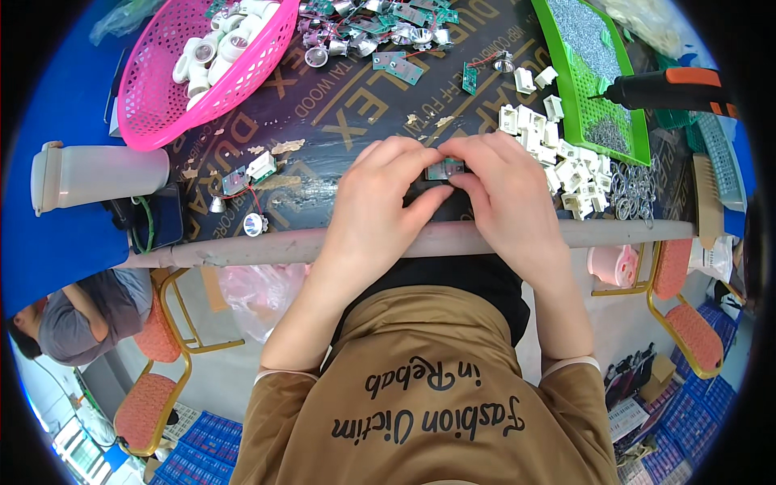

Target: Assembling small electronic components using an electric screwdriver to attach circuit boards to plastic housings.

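Note:
My left hand [386, 194] and my right hand [508, 190] meet over the table near its front edge. Between their fingertips is a small green circuit board [445, 169], pinched from both sides; the fingers cover part of it. Just right of my right hand lies a heap of small white plastic holders [578, 178], with metal rings or springs [634, 191] beside it. Off to the left, a circuit board [235, 181] with a white holder [261, 166] lies wired to a shiny reflector [255, 224].
A pink basket [137, 121] of white housings stands far left, above a whitish cup [105, 178]. Wired boards and reflectors [388, 32] pile up at the back. A green tray [571, 105] holds small metal parts, with a black-orange power tool [671, 87] over it. Someone [89, 315] sits at left.

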### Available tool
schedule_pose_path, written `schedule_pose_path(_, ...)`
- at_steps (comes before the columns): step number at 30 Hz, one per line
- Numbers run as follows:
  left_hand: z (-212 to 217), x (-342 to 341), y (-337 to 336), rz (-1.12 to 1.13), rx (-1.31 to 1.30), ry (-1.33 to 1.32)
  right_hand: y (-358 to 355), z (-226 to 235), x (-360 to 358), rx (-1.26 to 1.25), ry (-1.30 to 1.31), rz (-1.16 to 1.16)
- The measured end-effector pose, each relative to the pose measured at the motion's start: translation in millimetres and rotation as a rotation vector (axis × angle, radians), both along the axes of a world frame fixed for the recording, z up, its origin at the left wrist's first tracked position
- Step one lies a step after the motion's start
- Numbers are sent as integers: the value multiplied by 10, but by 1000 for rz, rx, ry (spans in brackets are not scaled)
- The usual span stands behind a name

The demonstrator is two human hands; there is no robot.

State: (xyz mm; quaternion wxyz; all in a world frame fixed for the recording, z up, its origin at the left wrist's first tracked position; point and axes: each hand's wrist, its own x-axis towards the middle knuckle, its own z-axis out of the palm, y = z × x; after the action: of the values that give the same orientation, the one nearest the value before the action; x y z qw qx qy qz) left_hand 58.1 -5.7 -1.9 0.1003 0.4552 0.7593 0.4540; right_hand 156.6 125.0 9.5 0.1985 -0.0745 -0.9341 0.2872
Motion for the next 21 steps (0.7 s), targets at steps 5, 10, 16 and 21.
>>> schedule_pose_path(5,-48,-49,28,-14,8,-82,-6,47,9,32,-11,3)
schedule_pose_path(10,43,-48,38,16,-34,-139,140,111,228,-17,319,-203)
schedule_pose_path(16,42,-15,82,1,-46,-140,1212,465,625,-362,906,-453)
schedule_pose_path(21,34,-1,57,30,-65,-120,1556,584,498,-601,473,-55)
